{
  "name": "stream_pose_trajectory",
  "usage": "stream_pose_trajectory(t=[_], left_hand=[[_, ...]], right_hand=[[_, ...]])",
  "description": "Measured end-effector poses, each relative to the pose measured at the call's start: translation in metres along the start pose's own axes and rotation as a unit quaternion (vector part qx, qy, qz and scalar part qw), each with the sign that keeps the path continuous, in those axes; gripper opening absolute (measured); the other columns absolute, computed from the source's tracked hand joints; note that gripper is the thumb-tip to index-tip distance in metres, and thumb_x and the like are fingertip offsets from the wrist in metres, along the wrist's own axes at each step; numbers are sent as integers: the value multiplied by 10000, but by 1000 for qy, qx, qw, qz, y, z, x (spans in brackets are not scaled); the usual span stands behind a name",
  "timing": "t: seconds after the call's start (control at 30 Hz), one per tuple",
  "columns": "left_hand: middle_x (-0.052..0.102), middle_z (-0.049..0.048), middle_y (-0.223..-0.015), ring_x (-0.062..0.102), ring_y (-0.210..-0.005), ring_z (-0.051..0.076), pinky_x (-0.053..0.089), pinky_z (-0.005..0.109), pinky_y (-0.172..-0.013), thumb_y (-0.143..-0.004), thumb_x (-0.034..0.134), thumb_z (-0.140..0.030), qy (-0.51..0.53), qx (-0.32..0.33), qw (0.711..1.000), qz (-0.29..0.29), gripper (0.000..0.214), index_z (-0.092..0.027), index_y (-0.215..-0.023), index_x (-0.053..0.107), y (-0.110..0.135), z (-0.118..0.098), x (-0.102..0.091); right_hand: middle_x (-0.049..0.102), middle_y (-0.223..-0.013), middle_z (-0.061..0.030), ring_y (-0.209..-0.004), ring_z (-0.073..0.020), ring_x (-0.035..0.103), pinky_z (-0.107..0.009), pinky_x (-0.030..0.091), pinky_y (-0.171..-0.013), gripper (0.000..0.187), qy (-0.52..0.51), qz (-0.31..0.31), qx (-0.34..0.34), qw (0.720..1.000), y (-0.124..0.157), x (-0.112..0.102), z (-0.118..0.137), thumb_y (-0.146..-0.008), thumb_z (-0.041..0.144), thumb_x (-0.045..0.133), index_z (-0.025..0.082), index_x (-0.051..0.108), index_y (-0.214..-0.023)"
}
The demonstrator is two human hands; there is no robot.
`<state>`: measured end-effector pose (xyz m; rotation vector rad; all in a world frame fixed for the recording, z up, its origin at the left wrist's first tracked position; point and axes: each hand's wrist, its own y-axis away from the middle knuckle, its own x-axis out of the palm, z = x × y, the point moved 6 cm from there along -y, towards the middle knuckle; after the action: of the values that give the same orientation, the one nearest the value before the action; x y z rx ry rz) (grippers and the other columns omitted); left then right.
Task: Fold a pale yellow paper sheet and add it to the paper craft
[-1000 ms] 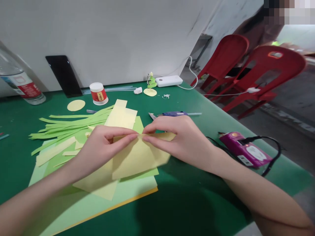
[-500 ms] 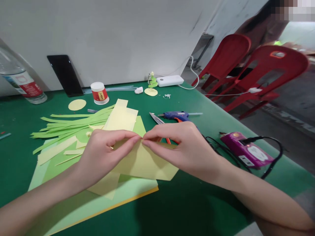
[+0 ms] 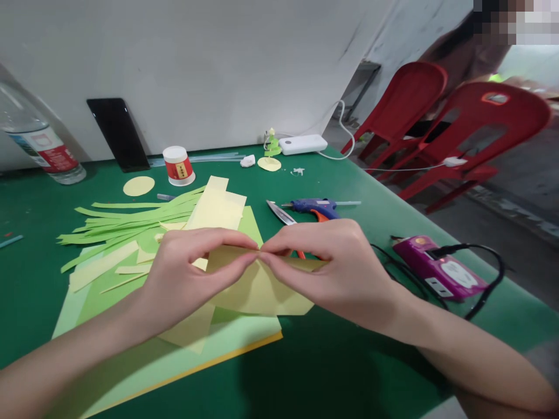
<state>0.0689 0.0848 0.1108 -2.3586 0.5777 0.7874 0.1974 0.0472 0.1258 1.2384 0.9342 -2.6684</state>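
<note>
The left hand (image 3: 181, 270) and the right hand (image 3: 332, 265) meet near the middle of the worktop (image 3: 340, 378), thumbs and forefingers almost touching. Each grip is pinched closed on the far edge of a yellow sheet (image 3: 257, 291), which slopes down toward the near side, above a stack of pale green paper (image 3: 174, 372). To the left of the sheet, light green strips (image 3: 144, 221) fan out over the stack; yellow offcuts lie near them, one being a long piece (image 3: 105, 267). Beyond the right hand are scissors (image 3: 282, 213), partly hidden by it, and a blue glue gun (image 3: 312, 205). Farther right sits a purple power strip (image 3: 437, 267) with a black cable. On the far side, a red-and-white paper cup (image 3: 179, 169) stands upside down, right of a dark phone (image 3: 117, 137) leaning against the wall (image 3: 196, 70).
</note>
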Motion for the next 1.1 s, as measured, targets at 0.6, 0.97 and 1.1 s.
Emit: stream_pose_trajectory(t=[0.6, 0.97, 1.1], left_hand=[[661, -45, -589, 541, -488, 73, 381, 155, -409, -746, 609, -234, -4, -66, 998, -6, 109, -192, -672, 677, -4, 15, -3], [703, -12, -847, 656, -768, 97, 511, 148, -665, -828, 557, -265, 59, -68, 996, -23, 119, -183, -859, 638, -11, 24, -14], [713, -33, -775, 635, -656, 80, 489, 140, -588, -794, 601, -206, -3, 49, 998, 40, 81, -196, -846, 663, -2, -1, 6]], right_hand=[[627, -558, 9, -493, -87, 542, -216, 360, -478, 196, 118, -24, -41, 992, 8, 6, 2, -750, 102, 520, 164, 611, -587], [636, -580, 22, -510, -87, 556, -215, 386, -492, 169, 104, 6, -7, 995, 3, -5, -2, -740, 109, 530, 171, 620, -612], [638, -592, 19, -520, -80, 552, -207, 373, -486, 159, 87, 20, -17, 996, 4, 2, -2, -756, 115, 535, 157, 639, -642]])
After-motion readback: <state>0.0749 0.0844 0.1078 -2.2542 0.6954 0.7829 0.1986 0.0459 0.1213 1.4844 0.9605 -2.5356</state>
